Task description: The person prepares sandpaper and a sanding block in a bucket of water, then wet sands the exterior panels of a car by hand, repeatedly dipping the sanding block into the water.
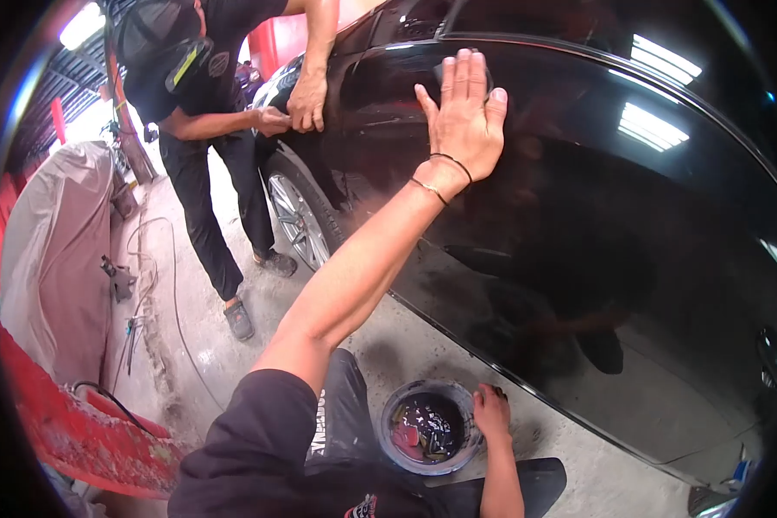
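Head cam: L arm [354,276] is stretched fwd & up, w/ L hand [468,125] laid open & flat, fingers pointed up, against the upper part of the blk car panel [578,224] ahead; whether anything is covered by the palm can't be told. R arm [502,483] is lowered, w/ R hand [492,413] part-curled at the rt side of the bucket [387,440]; whether it's gripped can't be told.

left hand [464,129]: extended, flat, 5 fingers [463,79] spread | right hand [492,413]: lowered, fingers bent
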Tool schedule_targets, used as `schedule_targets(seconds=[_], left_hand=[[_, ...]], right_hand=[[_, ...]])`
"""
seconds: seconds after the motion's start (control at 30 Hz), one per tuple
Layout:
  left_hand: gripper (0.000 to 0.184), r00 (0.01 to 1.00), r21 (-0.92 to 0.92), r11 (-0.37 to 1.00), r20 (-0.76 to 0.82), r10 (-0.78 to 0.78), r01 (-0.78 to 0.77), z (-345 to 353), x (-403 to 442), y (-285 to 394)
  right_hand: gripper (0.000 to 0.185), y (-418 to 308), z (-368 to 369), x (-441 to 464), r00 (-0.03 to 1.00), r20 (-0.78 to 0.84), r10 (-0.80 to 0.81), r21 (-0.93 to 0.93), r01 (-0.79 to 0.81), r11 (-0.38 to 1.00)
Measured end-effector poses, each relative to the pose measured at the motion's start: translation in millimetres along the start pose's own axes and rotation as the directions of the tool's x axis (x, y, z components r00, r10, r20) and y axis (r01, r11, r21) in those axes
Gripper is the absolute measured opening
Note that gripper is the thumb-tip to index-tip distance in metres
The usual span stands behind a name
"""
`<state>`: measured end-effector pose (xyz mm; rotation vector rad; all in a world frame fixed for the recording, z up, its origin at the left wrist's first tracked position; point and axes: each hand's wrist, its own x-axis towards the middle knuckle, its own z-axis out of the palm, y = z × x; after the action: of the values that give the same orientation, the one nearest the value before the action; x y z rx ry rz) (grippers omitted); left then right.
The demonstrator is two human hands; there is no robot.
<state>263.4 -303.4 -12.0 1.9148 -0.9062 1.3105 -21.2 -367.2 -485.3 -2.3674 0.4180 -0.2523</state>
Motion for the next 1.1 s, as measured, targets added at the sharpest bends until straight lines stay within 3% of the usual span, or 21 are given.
schedule_targets(seconds=[0.03, 0.13, 0.2, 0.3, 0.33, 0.37, 0.4, 0.43, 0.53, 0.67, 0.8, 0.93, 1.03, 1.1], left_hand=[[0.065, 0.996, 0.029, 0.996, 0.021, 0.084, -0.085, -9.0, 0.3, -12.4], [0.064, 1.0, 0.114, 0.993, 0.018, 0.025, -0.027, -10.0, 16.7, -78.3], [0.064, 0.981, 0.1, 0.976, 0.013, -0.193, 0.191, -9.2, 35.7, -123.8], [0.065, 0.934, 0.071, 0.932, 0.019, -0.357, 0.355, -6.7, 46.6, -129.9], [0.064, 0.966, 0.227, 0.942, 0.02, -0.258, 0.247, -0.7, 40.3, -122.9], [0.065, 0.976, 0.155, 0.964, -0.005, -0.218, 0.216, -6.9, 32.9, -96.1], [0.066, 0.997, 0.19, 0.979, -0.042, -0.069, 0.076, 3.5, 17.4, -88.5], [0.066, 0.999, 0.082, 0.996, -0.013, -0.036, 0.037, -4.4, 3.4, -73.2], [0.064, 0.995, 0.0, 0.997, 0.064, 0.08, -0.08, -26.1, -4.5, -97.2], [0.063, 0.995, 0.0, 0.995, 0.001, -0.1, 0.1, -14.5, 24.6, -144.2], [0.061, 0.996, -0.055, 0.996, -0.051, -0.071, 0.068, -14.6, 3.0, -138.8], [0.067, 1.0, 0.019, 1.0, 0.025, -0.015, 0.015, -28.6, -39.9, -139.2], [0.069, 0.999, 0.06, 0.998, -0.034, 0.001, 0.001, -18.9, 1.1, -154.2], [0.072, 0.998, 0.181, 0.983, 0.051, -0.049, 0.039, -18.5, 39.7, -167.5]], right_hand=[[0.045, 1.7, 4.6, 3.4, 0.994, 0.044, 0.095, 0.006, -0.095, 0.995], [0.061, 30.5, 41.7, 5.4, 0.949, 0.107, 0.298, 0.025, -0.302, 0.953], [0.073, 34.7, 47.1, 1.0, 0.931, 0.121, 0.344, 0.004, -0.347, 0.938], [0.084, 17.8, 36.8, -7.1, 0.931, 0.115, 0.346, -0.061, -0.341, 0.938], [0.084, 13.5, 35.0, -5.3, 0.931, 0.111, 0.348, -0.085, -0.34, 0.937], [0.085, 10.0, 33.9, 0.7, 0.933, 0.104, 0.344, -0.112, -0.333, 0.936], [0.086, 4.2, 32.5, 2.3, 0.921, 0.106, 0.376, -0.135, -0.361, 0.923], [0.086, -10.0, 24.8, 0.5, 0.906, 0.106, 0.41, -0.164, -0.391, 0.906], [0.086, -18.8, 31.9, 0.7, 0.867, 0.069, 0.494, -0.187, -0.475, 0.86], [0.085, -13.2, 51.7, -1.0, 0.846, -0.015, 0.533, -0.108, -0.531, 0.84], [0.083, -12.6, 49.5, 0.8, 0.86, -0.047, 0.508, -0.085, -0.51, 0.856], [0.081, -19.8, 49.3, -3.4, 0.854, -0.073, 0.514, -0.126, -0.519, 0.845], [0.077, -21.3, 48.8, -1.2, 0.889, -0.102, 0.447, -0.163, -0.458, 0.874], [0.074, -20.5, 47.1, -5.9, 0.908, -0.127, 0.4, -0.165, -0.417, 0.894]])
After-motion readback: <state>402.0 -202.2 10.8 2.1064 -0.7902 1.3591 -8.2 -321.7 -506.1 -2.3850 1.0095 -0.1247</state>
